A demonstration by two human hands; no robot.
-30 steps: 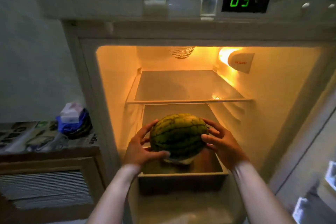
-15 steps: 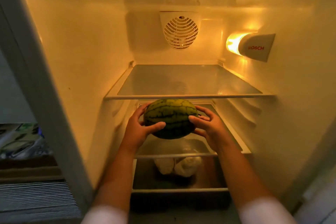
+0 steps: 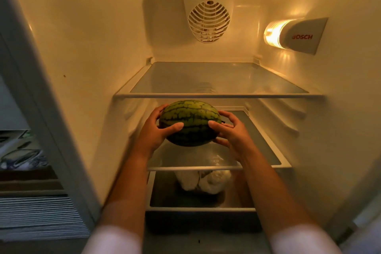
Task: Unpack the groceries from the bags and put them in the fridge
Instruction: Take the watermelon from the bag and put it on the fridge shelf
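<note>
The fridge [image 3: 86, 51] stands open and lamp-lit, with two glass shelves and a drawer [image 3: 198, 209] below holding a pale bag [image 3: 203, 181]. The left hand [image 3: 153, 130] and right hand [image 3: 231, 133] each curl round an end of a watermelon [image 3: 190, 122], holding it over the lower shelf [image 3: 266, 150], apparently not yet resting on it. Set down on its rounded side, it could roll forward off the edge. Dropped hard, it might crack the glass.

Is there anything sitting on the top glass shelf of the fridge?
No, the top glass shelf is bare; both hands hold the watermelon below it.
</note>
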